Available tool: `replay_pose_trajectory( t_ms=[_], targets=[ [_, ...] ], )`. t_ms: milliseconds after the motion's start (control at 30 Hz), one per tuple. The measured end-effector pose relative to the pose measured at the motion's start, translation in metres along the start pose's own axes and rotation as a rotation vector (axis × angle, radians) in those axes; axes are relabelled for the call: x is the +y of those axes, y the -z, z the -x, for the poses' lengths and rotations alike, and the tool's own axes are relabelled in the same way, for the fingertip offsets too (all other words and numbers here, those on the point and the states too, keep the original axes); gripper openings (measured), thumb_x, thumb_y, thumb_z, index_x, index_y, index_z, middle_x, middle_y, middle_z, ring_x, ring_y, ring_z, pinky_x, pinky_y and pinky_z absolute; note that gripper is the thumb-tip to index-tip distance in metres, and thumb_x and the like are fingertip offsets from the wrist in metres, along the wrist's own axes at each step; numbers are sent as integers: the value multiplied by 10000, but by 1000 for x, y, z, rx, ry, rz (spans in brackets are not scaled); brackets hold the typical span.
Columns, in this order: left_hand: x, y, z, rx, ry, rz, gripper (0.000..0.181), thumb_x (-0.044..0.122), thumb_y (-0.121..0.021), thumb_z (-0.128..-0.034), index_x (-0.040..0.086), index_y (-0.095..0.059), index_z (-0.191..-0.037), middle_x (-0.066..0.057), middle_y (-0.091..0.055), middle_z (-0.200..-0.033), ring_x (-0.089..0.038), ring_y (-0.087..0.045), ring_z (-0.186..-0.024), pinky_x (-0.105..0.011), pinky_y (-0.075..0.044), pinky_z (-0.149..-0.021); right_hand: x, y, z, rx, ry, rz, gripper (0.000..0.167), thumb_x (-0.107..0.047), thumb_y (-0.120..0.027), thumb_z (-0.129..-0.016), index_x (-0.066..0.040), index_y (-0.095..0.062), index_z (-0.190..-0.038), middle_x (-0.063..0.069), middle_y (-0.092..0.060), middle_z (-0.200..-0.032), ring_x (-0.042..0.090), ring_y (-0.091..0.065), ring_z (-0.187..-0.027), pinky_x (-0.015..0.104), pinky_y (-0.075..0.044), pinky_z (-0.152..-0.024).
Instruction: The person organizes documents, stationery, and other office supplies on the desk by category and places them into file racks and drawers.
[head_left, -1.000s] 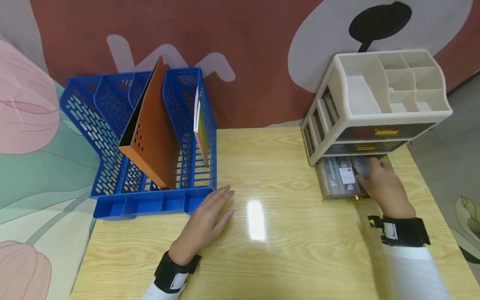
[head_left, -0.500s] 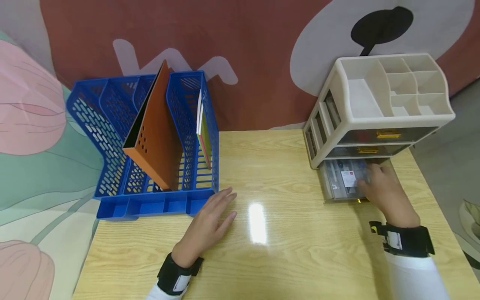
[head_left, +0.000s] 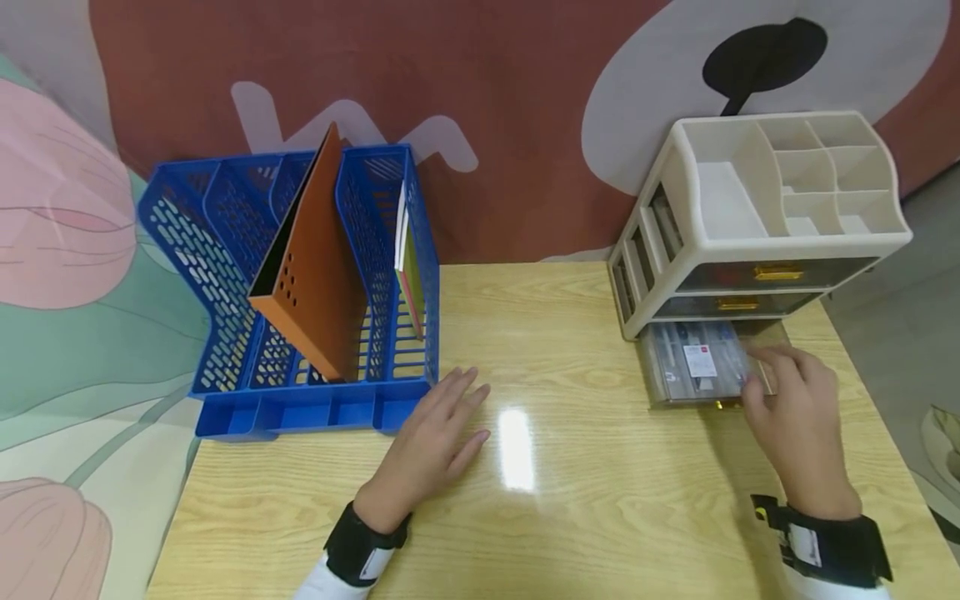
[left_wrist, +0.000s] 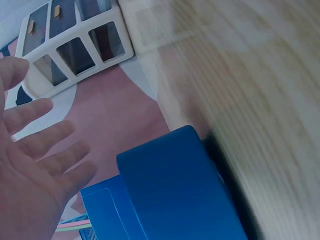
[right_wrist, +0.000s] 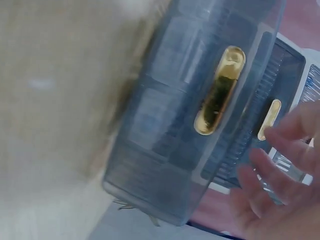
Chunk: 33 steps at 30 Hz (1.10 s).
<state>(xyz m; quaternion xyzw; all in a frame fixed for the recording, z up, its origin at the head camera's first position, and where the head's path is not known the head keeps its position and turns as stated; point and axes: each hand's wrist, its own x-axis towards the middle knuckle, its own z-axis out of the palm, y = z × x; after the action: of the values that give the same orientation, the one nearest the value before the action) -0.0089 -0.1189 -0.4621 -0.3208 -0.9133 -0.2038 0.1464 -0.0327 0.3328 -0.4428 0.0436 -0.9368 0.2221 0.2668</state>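
Note:
At the right of the head view, a clear drawer (head_left: 678,387) is pulled out from the bottom of a white desktop drawer unit (head_left: 795,242). Clear packaging with a white label (head_left: 700,362) lies inside it. My right hand (head_left: 802,417) hovers at the drawer's right front, fingers loosely bent. In the right wrist view, the fingers (right_wrist: 260,175) are spread beside the gold drawer handle (right_wrist: 220,90), with nothing seen between them. My left hand (head_left: 420,446) has its fingers straight, near the front right corner of a blue desk file rack (head_left: 300,410).
An orange file holder (head_left: 315,283) leans in the rack, with a few thin booklets (head_left: 408,275) at its right side. Two shut drawers with gold handles (head_left: 777,273) sit above the pulled-out one. The wooden table (head_left: 562,500) meets a patterned wall (head_left: 525,167) behind.
My right hand has drawn back out of the drawer, toward the front and right, uncovering more of the packaging. My left hand has shifted slightly right.

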Motion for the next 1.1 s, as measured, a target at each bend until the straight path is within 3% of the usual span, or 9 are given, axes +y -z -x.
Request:
replay_pose_trajectory(
  t_ms=[233,300,467,533,600,700,833,1000,1100],
  targets=[
    [-1,1,-2,-22,-39,-94,668,466,-565,-1023,117,-426,-1575,-162,-343,-1667,-410,-288,-1551,-622,-340,-1199,3,0,24,105,-146,-61,352,48,-576,-898,151,-606,-1234,406,-463,-1278,569,-385,-1235,555,-301,-953],
    [-2,2,-2,-34,-44,-123,718,474,-606,-992,125,-407,-1587,-149,-334,-1674,-415,-286,-1551,-630,-334,-1201,5,-2,29,123,-213,-77,385,61,-565,-894,141,-574,-1270,394,-417,-1286,378,-411,-1237,421,-288,-941],
    [-5,4,-3,-73,-41,-192,789,506,-654,-946,138,-397,-1596,-130,-330,-1680,-404,-258,-1564,-614,-301,-1226,3,-6,37,136,-514,-171,461,61,-515,-863,47,-519,-1324,-76,-338,-1217,-77,-311,-1064,97,-341,-874],
    [-6,5,-3,-83,-40,-209,799,523,-647,-944,141,-394,-1598,-135,-328,-1680,-405,-250,-1567,-609,-298,-1230,1,-8,39,148,-626,-238,468,56,-490,-846,-28,-510,-1306,-178,-225,-1208,-57,-382,-997,42,-396,-791],
    [-7,6,-3,-92,-39,-215,801,541,-628,-947,144,-391,-1600,-140,-324,-1681,-411,-255,-1564,-606,-295,-1232,1,-10,41,156,-724,-316,445,43,-485,-855,-125,-480,-1267,-144,-245,-1203,-22,-436,-954,19,-416,-729],
    [-7,6,-4,-94,-43,-213,804,562,-605,-947,141,-393,-1598,-150,-322,-1680,-425,-269,-1555,-613,-306,-1224,1,-12,42,161,-914,-544,426,34,-517,-890,-242,-412,-1197,-92,-324,-1191,-7,-524,-886,50,-456,-668],
    [-8,6,-3,-93,-45,-215,801,562,-597,-947,140,-396,-1597,-157,-320,-1679,-423,-259,-1559,-610,-306,-1225,2,-14,44,169,-1096,-977,415,66,-560,-955,-210,-335,-1169,-36,-467,-1102,33,-634,-786,139,-574,-675],
    [-8,6,-2,-90,-41,-219,810,544,-634,-936,144,-395,-1598,-161,-336,-1671,-428,-270,-1554,-604,-291,-1235,10,-17,52,58,-1046,-1467,282,70,-500,-1025,-73,-329,-1197,71,-617,-976,186,-737,-825,327,-643,-790],
    [-8,6,-1,-94,-31,-219,813,537,-649,-935,149,-391,-1601,-154,-338,-1672,-423,-269,-1556,-603,-286,-1237,14,-18,56,-21,-1001,-1630,169,27,-461,-1059,-55,-386,-1187,91,-593,-1062,216,-712,-929,362,-628,-876]
  ],
)
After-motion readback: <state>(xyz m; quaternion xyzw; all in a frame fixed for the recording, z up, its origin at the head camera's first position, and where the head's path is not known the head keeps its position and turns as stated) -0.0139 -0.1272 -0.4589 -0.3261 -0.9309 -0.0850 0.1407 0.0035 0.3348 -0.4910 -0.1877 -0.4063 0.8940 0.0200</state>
